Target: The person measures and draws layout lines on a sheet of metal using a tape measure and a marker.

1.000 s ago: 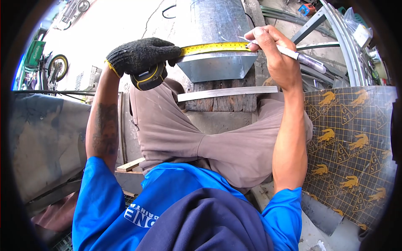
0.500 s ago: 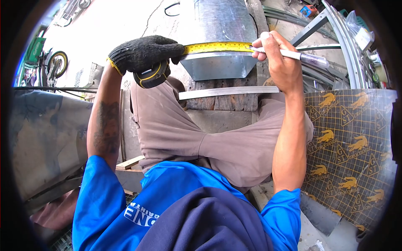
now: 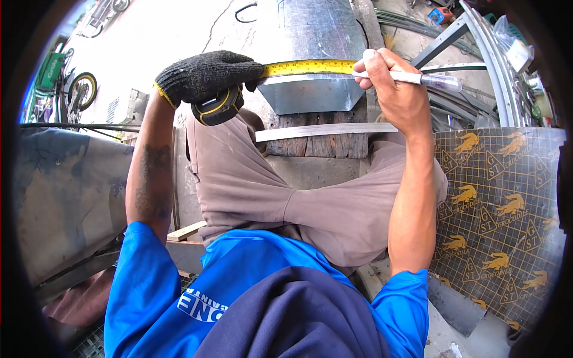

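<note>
My left hand (image 3: 206,76), in a black knit glove, is closed on a tape measure (image 3: 218,108), its case hanging below the palm. The yellow blade (image 3: 307,67) stretches across a shiny sheet metal piece (image 3: 310,36), whose near flap (image 3: 313,97) is bent down with angled corners. At the blade's right end is my bare right hand (image 3: 387,80), its fingers closed round a white marker pen (image 3: 412,77). The pen's clear end points right, and its tip lies close to the blade. Whether the fingertips also pinch the blade is hard to see.
Under the metal lies a weathered wooden block (image 3: 316,146) with a pale metal strip (image 3: 325,130) across it, between my knees. A crocodile-printed board (image 3: 495,221) stands at right. Metal profiles (image 3: 489,59) lean behind it. A grey sheet-like surface (image 3: 71,197) is at left.
My right hand and the pen have shifted slightly left along the blade. The left hand and tape measure have hardly moved.
</note>
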